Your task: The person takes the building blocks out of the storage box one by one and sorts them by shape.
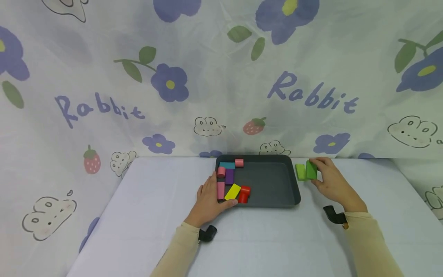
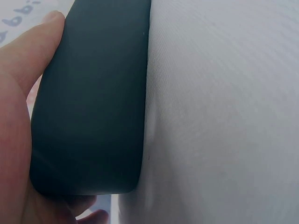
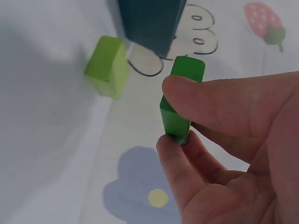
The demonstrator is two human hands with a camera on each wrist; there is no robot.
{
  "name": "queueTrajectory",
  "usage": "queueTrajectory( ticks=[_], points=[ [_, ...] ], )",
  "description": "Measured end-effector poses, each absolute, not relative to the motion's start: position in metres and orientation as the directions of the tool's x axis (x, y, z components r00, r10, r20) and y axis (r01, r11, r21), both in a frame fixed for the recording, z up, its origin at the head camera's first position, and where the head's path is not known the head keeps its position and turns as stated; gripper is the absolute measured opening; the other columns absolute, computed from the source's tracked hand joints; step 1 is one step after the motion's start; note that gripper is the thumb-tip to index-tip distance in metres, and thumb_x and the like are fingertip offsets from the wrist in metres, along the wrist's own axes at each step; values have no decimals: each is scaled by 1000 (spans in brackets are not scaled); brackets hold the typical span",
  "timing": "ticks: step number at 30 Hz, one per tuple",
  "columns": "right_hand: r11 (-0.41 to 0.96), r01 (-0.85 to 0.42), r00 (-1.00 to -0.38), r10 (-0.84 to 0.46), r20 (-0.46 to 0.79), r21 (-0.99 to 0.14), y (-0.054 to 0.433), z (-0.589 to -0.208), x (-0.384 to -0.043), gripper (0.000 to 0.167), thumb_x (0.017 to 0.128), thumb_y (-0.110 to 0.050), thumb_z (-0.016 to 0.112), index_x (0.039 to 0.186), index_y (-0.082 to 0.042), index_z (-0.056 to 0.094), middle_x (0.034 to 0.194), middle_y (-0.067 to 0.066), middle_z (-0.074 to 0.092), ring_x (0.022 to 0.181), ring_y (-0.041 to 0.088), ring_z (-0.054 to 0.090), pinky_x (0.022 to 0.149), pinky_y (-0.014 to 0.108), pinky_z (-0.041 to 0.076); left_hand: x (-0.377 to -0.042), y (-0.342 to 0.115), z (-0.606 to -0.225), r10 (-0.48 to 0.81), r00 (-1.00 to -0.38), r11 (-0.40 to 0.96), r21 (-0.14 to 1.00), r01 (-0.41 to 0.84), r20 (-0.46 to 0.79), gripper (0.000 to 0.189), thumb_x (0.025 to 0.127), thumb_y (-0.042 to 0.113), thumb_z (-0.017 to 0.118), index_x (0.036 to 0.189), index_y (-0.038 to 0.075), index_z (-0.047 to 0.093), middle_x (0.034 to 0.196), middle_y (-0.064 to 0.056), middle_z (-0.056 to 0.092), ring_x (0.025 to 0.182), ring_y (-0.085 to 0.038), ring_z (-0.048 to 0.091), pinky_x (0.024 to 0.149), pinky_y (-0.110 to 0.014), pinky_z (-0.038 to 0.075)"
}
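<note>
In the head view my left hand (image 1: 209, 202) rests at the near left corner of a dark grey tray (image 1: 268, 204), fingers along its left side and thumb along the front rim. The left wrist view has the tray's outer wall (image 2: 93, 102) close beside the thumb (image 2: 39, 49). My right hand (image 1: 337, 186) pinches a green block (image 1: 311, 170) between thumb and fingers, right of the tray. Close beside it on the table stands a light green block (image 1: 300, 172). The right wrist view shows the pinched green block (image 3: 180, 119) apart from the light green block (image 3: 110, 67).
Along the tray's left side lie pink blocks (image 1: 220, 190), a blue block (image 1: 227, 165), a purple block (image 1: 229, 176), a yellow block (image 1: 233, 191) and red pieces (image 1: 243, 197). A patterned cloth (image 1: 221, 84) hangs behind the white table (image 1: 270, 246).
</note>
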State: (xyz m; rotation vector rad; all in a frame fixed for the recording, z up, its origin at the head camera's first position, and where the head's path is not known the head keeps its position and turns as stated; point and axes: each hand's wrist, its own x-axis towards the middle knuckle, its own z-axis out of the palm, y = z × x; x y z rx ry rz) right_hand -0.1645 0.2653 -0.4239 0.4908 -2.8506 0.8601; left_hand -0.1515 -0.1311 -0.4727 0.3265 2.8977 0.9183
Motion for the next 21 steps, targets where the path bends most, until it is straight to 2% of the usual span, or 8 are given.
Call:
queueTrajectory(
  ticks=[21],
  points=[
    [810,-324,-946,-295,138,-488,285,-441,-184,63,84,16,66,141,20,38,138,42,32,121,59,44,98,66,42,-144,-127,-472,220,-975,785,595,171,-9,121,80,65,72,162,5,5,166,-15,18,150,-36,20,119,-63,8]
  ],
)
